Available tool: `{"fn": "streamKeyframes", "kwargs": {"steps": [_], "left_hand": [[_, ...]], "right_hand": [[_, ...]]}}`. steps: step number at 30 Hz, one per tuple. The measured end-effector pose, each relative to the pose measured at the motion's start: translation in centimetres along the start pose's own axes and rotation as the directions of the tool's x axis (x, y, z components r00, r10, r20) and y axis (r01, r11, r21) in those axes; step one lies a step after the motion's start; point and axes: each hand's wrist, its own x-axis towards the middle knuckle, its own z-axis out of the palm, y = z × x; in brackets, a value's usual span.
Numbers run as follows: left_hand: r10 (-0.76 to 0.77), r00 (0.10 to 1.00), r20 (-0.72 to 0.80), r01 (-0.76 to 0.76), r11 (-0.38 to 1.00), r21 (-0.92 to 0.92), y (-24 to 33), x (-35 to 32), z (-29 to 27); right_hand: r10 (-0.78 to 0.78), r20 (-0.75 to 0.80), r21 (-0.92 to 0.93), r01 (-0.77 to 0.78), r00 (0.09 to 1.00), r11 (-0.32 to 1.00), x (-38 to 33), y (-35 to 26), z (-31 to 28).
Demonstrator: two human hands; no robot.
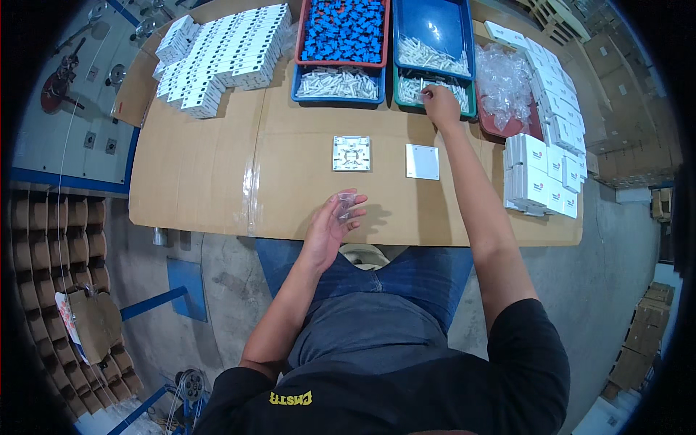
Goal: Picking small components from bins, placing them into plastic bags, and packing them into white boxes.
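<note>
My left hand [330, 230] is raised over the table's front edge, its fingers curled around a small clear plastic piece [346, 206]. At the back, my right hand [442, 109] reaches into a green tray [470, 106] of small white parts [412, 90]. Its fingers are bent together at the parts, and anything pinched in them is too small to make out. Between the hands and the trays lies a square white base [351, 154] with moulded details showing on its upper face. To its right is a flat white square plate [422, 162].
Blue parts fill a red tray [342, 32] above a blue tray [338, 102] of white pieces. Another blue tray [433, 22] stands behind the green one. Clear plastic pieces [503, 83] heap at right. Stacked white boxes [225, 54] and white packs [540, 174] flank the cardboard-covered table [196, 174].
</note>
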Motion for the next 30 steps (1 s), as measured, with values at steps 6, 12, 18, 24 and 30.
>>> {"fn": "streamKeyframes", "kwargs": {"steps": [6, 12, 18, 24, 30], "left_hand": [[-0.011, 0.999, 0.047, 0.021, 0.976, -0.218, 0.5, 0.7, -0.1], [-0.014, 0.995, 0.098, 0.037, 0.972, -0.233, -0.6, 2.2, -0.8], [-0.045, 0.991, 0.129, 0.068, 0.981, -0.179, -0.9, 2.3, -0.1], [-0.042, 0.991, 0.127, 0.066, 0.980, -0.187, -1.1, 1.7, 0.4], [-0.020, 0.993, 0.112, 0.043, 0.978, -0.204, -0.7, 1.5, 0.4]], "right_hand": [[0.267, -0.041, 0.742, -0.150, 0.963, 0.653, 0.1, 1.9, -0.2], [0.194, 0.174, 0.883, -0.240, 0.966, 0.403, -7.2, -3.4, -5.0], [-0.075, 0.305, 0.845, -0.233, 0.950, 0.481, -16.4, -11.8, -7.0], [-0.474, 0.268, 0.697, 0.172, 0.838, 0.697, -17.6, -14.3, -9.0], [-0.433, 0.279, 0.746, 0.090, 0.857, 0.659, -17.7, -15.2, -9.6]]}}
